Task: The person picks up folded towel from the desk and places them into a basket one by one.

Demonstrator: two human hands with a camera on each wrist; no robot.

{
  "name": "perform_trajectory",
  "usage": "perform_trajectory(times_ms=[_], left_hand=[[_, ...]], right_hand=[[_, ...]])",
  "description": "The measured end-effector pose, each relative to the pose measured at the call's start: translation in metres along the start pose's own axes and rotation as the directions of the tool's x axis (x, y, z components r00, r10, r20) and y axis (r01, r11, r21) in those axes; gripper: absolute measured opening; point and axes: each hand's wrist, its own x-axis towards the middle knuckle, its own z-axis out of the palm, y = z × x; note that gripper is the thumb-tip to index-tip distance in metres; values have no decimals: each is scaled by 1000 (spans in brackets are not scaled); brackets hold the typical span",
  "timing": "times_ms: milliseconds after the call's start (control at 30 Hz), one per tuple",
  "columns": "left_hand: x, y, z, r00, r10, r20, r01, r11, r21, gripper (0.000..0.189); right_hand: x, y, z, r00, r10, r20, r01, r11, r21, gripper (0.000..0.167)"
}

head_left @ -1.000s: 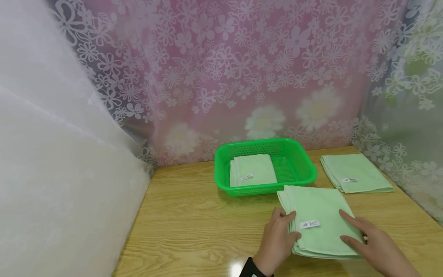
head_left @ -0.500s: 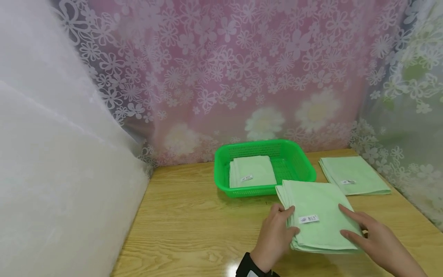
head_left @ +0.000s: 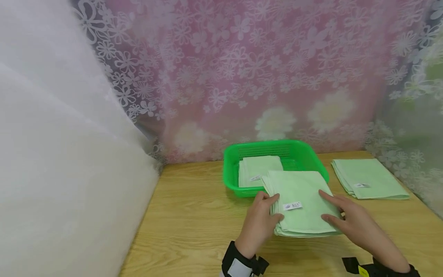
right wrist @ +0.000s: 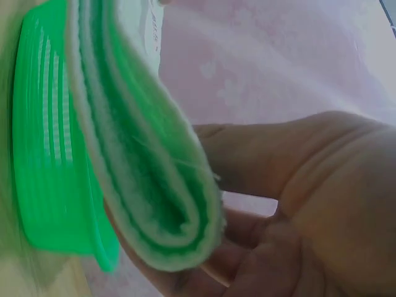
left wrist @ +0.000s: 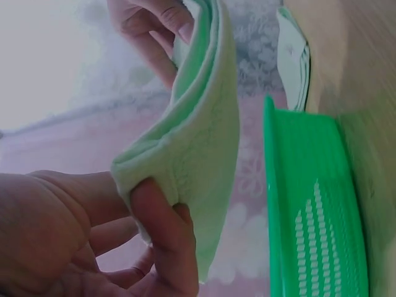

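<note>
Both hands hold a folded pale-green towel point(head_left: 304, 192) with a white label, raised above the table in the head view. My left hand point(head_left: 256, 225) pinches its left edge; the right hand point(head_left: 354, 219) grips the right edge, thumb and index finger on top. Several stacked layers show edge-on in the left wrist view, where the towel point(left wrist: 204, 154) bends between the hands. In the right wrist view, fingers lie under the rounded fold of the towel point(right wrist: 179, 247). Behind it, partly covered, is a green plastic basket point(head_left: 230, 169) with a similar folded towel point(head_left: 261, 164) in its left half.
Another folded green towel point(head_left: 370, 177) lies on the wooden table point(head_left: 187, 215), right of the basket. A flowered curtain point(head_left: 214, 77) hangs along the back, and a white sheet point(head_left: 69, 154) closes off the left side. Both wrists wear black straps.
The held towel and both hands have moved forward and left, and the towel now overlaps the basket's front rim in view. The head view has shifted slightly. Both grips stay the same.
</note>
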Motion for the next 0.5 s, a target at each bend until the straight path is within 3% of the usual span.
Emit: perform_trajectory(times_ms=[233, 500], left_hand=[[-1, -21, -31, 999, -22, -32, 22, 1000, -15, 57], [-6, -47, -53, 997, -62, -41, 61, 998, -23, 56]], right_hand=[[30, -35, 23, 998, -65, -21, 66, 996, 67, 71], [47, -57, 42, 997, -82, 9, 80, 992, 101, 70]])
